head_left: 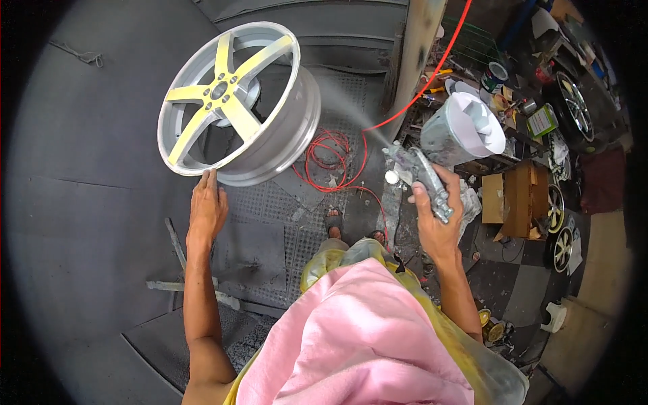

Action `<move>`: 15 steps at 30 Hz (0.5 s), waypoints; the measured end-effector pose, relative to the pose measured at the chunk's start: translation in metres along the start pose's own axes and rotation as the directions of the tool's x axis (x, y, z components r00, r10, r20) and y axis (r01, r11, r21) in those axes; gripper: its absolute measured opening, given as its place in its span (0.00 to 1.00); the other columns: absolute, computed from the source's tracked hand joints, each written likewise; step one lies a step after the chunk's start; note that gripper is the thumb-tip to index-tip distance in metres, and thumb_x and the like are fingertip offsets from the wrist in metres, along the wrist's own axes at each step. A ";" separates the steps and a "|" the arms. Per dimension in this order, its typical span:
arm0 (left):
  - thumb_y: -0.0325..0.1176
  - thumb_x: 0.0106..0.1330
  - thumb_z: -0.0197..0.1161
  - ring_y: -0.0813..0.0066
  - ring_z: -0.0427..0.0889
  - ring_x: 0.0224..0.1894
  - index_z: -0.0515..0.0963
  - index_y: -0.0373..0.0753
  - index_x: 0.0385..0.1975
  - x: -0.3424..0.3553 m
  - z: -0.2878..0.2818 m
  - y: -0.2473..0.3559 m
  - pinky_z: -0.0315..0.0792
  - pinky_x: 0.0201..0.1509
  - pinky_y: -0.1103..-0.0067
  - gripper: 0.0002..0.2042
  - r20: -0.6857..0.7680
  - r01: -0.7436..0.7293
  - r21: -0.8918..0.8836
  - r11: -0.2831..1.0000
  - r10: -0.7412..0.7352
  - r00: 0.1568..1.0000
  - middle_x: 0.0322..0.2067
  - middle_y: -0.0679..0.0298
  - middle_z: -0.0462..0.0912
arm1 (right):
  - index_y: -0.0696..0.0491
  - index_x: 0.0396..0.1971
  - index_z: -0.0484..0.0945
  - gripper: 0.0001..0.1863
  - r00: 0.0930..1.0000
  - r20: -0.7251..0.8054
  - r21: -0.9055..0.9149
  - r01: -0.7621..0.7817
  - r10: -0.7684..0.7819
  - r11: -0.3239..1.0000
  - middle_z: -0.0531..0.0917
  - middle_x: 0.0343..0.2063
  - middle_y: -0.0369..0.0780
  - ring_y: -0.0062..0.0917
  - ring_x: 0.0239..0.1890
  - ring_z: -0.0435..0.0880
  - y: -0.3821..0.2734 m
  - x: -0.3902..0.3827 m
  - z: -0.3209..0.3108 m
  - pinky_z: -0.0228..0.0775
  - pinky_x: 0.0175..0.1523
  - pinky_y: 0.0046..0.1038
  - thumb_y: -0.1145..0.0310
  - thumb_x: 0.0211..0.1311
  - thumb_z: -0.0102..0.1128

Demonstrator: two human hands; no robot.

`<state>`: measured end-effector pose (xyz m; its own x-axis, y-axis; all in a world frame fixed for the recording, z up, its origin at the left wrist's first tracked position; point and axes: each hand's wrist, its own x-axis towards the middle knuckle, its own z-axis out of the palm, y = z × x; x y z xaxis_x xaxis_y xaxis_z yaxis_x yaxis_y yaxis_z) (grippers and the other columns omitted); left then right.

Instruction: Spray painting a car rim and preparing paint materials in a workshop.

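A five-spoke car wheel point(275, 164) is tilted at the upper left, its spoke faces yellow and its barrel grey-white. My left hand point(208, 209) is at its lower edge, fingers stretched upward with the tips touching the rim; the thumb is partly hidden. To the right, my right hand point(439, 219) is wrapped around a paint-smeared spray gun point(412, 165). A pale mist fans from the gun's nozzle toward the wheel's barrel. Whatever supports the wheel is mostly hidden behind it.
A red hose point(329, 162) lies coiled on the floor and runs up past a post point(415, 61). A paint-stained bucket point(442, 135) stands right of the gun. Beyond are a cardboard box point(526, 199), more wheels point(562, 248) and cluttered shelving. Dark sheeting point(101, 223) covers the left.
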<state>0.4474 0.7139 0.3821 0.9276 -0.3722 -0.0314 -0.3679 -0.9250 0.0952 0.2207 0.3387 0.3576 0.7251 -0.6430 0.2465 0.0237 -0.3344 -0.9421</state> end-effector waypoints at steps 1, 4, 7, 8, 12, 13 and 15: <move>0.28 0.71 0.53 0.44 0.67 0.71 0.66 0.26 0.69 0.000 0.003 -0.002 0.61 0.75 0.63 0.26 0.001 -0.005 0.001 1.000 0.005 1.000 0.68 0.38 0.68 | 0.57 0.55 0.75 0.20 1.000 -0.005 0.000 -0.002 0.002 1.000 0.85 0.36 0.41 0.21 0.31 0.83 -0.003 -0.004 0.001 0.76 0.38 0.26 0.67 0.67 0.68; 0.27 0.70 0.53 0.38 0.68 0.69 0.66 0.24 0.67 0.005 0.011 -0.017 0.63 0.74 0.59 0.26 -0.026 0.002 0.026 1.000 -0.002 1.000 0.67 0.32 0.67 | 0.57 0.55 0.74 0.20 0.962 0.212 0.192 -0.214 0.173 0.958 0.86 0.35 0.40 0.18 0.30 0.84 -0.015 -0.018 0.004 0.77 0.36 0.25 0.66 0.68 0.68; 0.26 0.69 0.53 0.39 0.69 0.69 0.67 0.24 0.66 0.010 0.010 -0.031 0.64 0.73 0.59 0.25 -0.011 0.041 -0.019 0.999 -0.041 0.999 0.66 0.31 0.67 | 0.57 0.56 0.74 0.21 0.901 0.398 0.313 -0.310 0.172 0.898 0.86 0.34 0.39 0.18 0.30 0.84 -0.018 -0.028 0.002 0.77 0.36 0.24 0.65 0.69 0.67; 0.25 0.69 0.53 0.38 0.69 0.68 0.67 0.24 0.65 0.011 0.011 -0.038 0.64 0.73 0.59 0.25 -0.023 0.020 -0.014 1.000 -0.020 1.000 0.66 0.32 0.68 | 0.57 0.56 0.74 0.21 0.901 0.399 0.316 -0.310 0.171 0.897 0.86 0.34 0.39 0.18 0.30 0.84 -0.018 -0.028 0.002 0.77 0.36 0.24 0.65 0.69 0.67; 0.24 0.67 0.52 0.37 0.73 0.64 0.69 0.25 0.64 0.012 0.006 -0.048 0.68 0.68 0.58 0.24 -0.038 0.008 -0.047 0.999 -0.010 0.999 0.62 0.32 0.72 | 0.58 0.56 0.74 0.21 0.925 0.358 0.307 -0.247 0.129 0.919 0.86 0.35 0.40 0.18 0.31 0.84 -0.011 -0.021 0.003 0.78 0.37 0.24 0.65 0.69 0.67; 0.24 0.67 0.52 0.37 0.73 0.64 0.69 0.25 0.64 0.013 0.004 -0.049 0.68 0.68 0.58 0.24 -0.039 0.013 -0.047 0.999 -0.015 0.999 0.62 0.32 0.72 | 0.58 0.56 0.75 0.20 0.942 0.305 0.274 -0.225 0.138 0.935 0.85 0.35 0.40 0.18 0.31 0.84 -0.008 -0.016 0.003 0.78 0.37 0.24 0.66 0.69 0.67; 0.23 0.66 0.52 0.36 0.76 0.60 0.68 0.26 0.64 0.015 0.000 -0.051 0.71 0.64 0.57 0.25 -0.005 0.087 -0.131 0.987 -0.089 0.996 0.58 0.32 0.75 | 0.57 0.56 0.74 0.20 0.983 0.149 0.312 -0.148 0.106 0.939 0.84 0.35 0.39 0.17 0.31 0.83 -0.001 -0.005 0.005 0.77 0.36 0.22 0.69 0.68 0.67</move>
<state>0.4797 0.7555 0.3771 0.9569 -0.2882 -0.0345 -0.2739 -0.9358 0.2220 0.2208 0.3459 0.3558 0.8178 -0.5651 0.1089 0.1293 -0.0039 -0.9916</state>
